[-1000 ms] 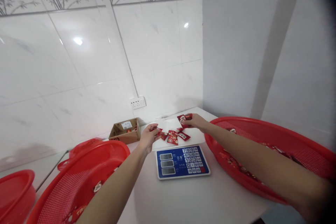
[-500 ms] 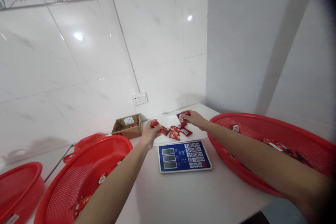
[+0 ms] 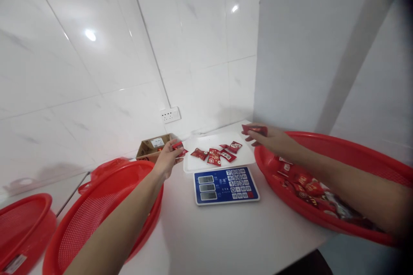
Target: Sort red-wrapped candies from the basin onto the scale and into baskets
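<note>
Between the fingers of my left hand [image 3: 167, 157] is a small red packet [image 3: 179, 148], held just left of the scale's white pan [image 3: 192, 164]. My right hand [image 3: 263, 134] grips another red packet [image 3: 254, 129] above the pan's right side, near the rim of the right red basket [image 3: 342, 144]. Several red printed packets [image 3: 214, 157] lie together on the pan. In front of them is the blue keypad panel of the scale [image 3: 226, 185], its small displays too blurred to read.
Red packets [image 3: 305, 184] fill part of the right basket. A red basket [image 3: 80, 210] stands at left under my forearm, with another red basket [image 3: 24, 227] beyond it. Behind my left hand sits an open cardboard box [image 3: 151, 146]. A wall socket [image 3: 170, 114] is above the table.
My hands have moved apart, the left one leftward and the right one rightward off the pan, each with a red packet. More packets now show on the pan. The view has tilted down slightly.
</note>
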The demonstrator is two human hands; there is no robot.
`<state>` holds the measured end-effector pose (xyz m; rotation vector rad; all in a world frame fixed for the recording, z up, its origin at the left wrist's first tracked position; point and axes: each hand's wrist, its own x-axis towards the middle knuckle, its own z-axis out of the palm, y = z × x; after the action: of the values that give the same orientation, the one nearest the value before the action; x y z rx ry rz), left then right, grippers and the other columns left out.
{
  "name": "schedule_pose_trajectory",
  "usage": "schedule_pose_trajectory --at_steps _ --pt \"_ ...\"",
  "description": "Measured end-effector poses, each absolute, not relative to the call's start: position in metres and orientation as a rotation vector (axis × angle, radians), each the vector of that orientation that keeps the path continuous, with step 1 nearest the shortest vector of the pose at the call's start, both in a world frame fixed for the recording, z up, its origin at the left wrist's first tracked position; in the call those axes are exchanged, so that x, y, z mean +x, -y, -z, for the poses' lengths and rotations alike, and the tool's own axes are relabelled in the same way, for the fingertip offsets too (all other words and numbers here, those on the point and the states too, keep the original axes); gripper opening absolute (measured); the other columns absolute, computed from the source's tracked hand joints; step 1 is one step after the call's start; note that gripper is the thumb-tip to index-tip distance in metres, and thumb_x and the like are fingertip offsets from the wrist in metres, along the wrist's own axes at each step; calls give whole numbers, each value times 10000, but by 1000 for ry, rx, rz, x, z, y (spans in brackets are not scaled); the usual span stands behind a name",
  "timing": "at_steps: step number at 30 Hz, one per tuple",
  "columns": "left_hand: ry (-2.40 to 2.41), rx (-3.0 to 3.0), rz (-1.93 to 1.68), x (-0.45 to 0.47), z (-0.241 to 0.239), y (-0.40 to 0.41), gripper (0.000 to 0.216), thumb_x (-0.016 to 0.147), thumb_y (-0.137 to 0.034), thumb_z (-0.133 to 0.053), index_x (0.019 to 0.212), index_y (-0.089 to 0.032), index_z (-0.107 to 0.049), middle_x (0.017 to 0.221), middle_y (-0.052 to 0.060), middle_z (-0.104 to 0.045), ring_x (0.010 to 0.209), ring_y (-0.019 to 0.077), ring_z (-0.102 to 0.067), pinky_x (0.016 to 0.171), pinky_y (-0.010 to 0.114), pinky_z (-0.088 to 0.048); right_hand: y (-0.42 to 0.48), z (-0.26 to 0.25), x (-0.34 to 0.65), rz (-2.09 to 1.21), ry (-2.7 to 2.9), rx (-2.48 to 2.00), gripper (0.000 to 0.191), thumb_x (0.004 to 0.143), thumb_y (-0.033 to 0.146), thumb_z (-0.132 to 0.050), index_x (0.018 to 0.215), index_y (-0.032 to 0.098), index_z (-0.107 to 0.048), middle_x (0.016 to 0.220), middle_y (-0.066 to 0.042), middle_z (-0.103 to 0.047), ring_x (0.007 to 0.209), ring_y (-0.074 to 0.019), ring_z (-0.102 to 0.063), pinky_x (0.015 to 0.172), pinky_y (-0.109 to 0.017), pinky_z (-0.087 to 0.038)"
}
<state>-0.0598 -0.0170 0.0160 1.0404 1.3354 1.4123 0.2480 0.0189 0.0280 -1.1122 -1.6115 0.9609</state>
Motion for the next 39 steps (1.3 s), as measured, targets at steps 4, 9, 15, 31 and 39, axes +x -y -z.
schedule_pose_trajectory --at_steps 4,9,15,31,39 --pt "-1327 1046 -1396 -59 -17 16 399 649 -202 -688 1001 -242 -505 808 -12 -618 627 81 -583 566 203 -435 -7 -34 260 -966 1604 -1178 313 778 376 -562 1038 205 -592 1021 -77 -649 826 -198 -630 665 -324 -539" --pt "-1329 1092 -1354 -47 -12 15 456 615 -217 -715 1014 -234 -497 855 5 -623 666 95 -590 571 211 -439 -1 -39 262 -982 1555 -1252 283 793 331 -543 1038 198 -591 1025 -79 -654 816 -196 -638 682 -327 -534" --pt "-1355 1188 -1292 -36 -9 15 441 569 -213 -745 950 -210 -524 874 16 -635 681 105 -588 583 217 -437 1 -37 260 -1005 1593 -1218 296 778 353 -558 1033 209 -603 1007 -77 -663 790 -192 -639 649 -306 -531" --pt "-1578 1444 -1226 -4 27 -35 444 650 -262 -678 1066 -215 -530 647 -25 -601 579 129 -570 589 246 -448 7 -24 251 -1121 1650 -1140 361 709 387 -622 1028 218 -617 837 -63 -689 680 -172 -625 593 -285 -504" --pt "-1801 1651 -1067 6 41 -54 588 559 -519 -692 1035 -207 -544 1298 190 -456 1298 352 -258 978 474 -271 20 -31 262 -1040 1705 -1252 335 720 368 -605 1005 194 -625 747 -51 -676 654 -167 -622 615 -275 -500"
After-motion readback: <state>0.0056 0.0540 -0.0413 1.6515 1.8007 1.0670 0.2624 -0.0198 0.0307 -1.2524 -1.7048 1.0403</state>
